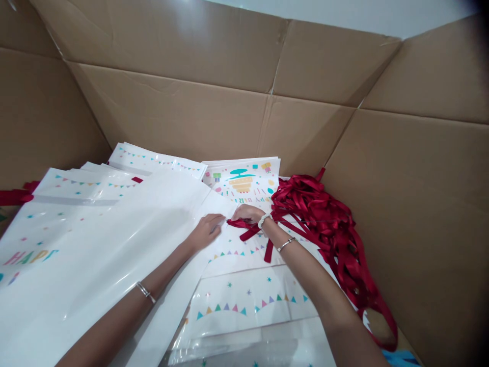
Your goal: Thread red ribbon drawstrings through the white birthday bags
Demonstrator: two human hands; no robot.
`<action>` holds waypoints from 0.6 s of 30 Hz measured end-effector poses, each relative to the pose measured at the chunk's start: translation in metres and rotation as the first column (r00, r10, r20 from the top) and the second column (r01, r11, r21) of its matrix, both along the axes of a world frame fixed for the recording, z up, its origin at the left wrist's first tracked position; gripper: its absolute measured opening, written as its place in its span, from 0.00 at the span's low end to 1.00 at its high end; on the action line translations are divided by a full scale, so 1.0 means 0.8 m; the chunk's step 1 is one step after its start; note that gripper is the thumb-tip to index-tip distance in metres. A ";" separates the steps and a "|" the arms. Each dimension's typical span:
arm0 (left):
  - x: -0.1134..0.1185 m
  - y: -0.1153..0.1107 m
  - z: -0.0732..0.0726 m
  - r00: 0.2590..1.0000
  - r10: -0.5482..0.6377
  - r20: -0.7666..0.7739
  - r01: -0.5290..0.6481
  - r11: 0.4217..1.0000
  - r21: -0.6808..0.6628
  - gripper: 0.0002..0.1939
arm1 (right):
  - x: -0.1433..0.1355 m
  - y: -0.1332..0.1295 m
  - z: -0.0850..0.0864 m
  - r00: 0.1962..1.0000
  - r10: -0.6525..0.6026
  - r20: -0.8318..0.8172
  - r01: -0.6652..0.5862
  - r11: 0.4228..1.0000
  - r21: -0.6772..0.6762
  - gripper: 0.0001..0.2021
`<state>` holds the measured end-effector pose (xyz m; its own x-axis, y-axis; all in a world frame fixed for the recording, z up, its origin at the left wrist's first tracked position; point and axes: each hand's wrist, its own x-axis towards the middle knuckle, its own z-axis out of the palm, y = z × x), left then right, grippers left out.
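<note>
My right hand point(247, 213) is closed on a dark red ribbon point(250, 233), whose loose ends hang below the fingers. Close beside it, my left hand point(209, 228) lies at the edge of a large glossy white sheet or bag point(153, 229), fingers bent and pressed together near the ribbon's tip. Whether the left fingers pinch that edge is hidden. Beneath both hands are overlapping white printed bags point(244, 285) with coloured bunting and stars. A birthday cake print shows on another white bag point(240, 178) just behind the hands.
Tall brown cardboard walls point(171, 107) surround the pile at the back and sides. To the right a tangled heap of red ribbons point(317, 204) trails down along the wall. More printed bags point(69, 188) are stacked at left, with another red ribbon point(17, 196) at the far left.
</note>
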<state>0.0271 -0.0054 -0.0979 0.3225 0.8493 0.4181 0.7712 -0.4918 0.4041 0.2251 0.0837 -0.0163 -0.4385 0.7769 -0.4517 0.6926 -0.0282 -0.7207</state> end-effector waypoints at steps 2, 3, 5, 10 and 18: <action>0.000 0.000 0.000 1.000 0.003 0.003 -0.003 1.000 -0.002 0.22 | -0.004 0.004 -0.008 0.999 0.031 0.014 -0.031 1.000 -0.006 0.06; 0.000 0.000 0.000 1.000 0.003 0.002 -0.003 1.000 -0.004 0.22 | -0.005 0.006 -0.011 0.999 0.045 0.016 -0.045 0.999 0.000 0.06; 0.000 0.001 -0.001 1.000 0.006 -0.001 -0.006 1.000 -0.005 0.22 | -0.007 0.006 -0.016 0.997 0.074 0.010 -0.075 0.997 0.033 0.05; -0.001 0.002 -0.004 1.000 0.007 0.002 -0.007 1.000 -0.001 0.22 | -0.008 0.003 -0.024 0.994 0.108 -0.025 -0.105 0.989 0.103 0.04; -0.002 0.001 -0.002 1.000 -0.003 0.016 0.003 1.000 -0.009 0.20 | -0.008 0.003 -0.031 0.994 0.058 -0.095 -0.046 0.992 0.117 0.05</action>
<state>0.0255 -0.0045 -0.0998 0.3186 0.8521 0.4152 0.7633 -0.4903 0.4206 0.2184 0.0860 -0.0410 -0.5173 0.7960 -0.3144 0.6171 0.0923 -0.7814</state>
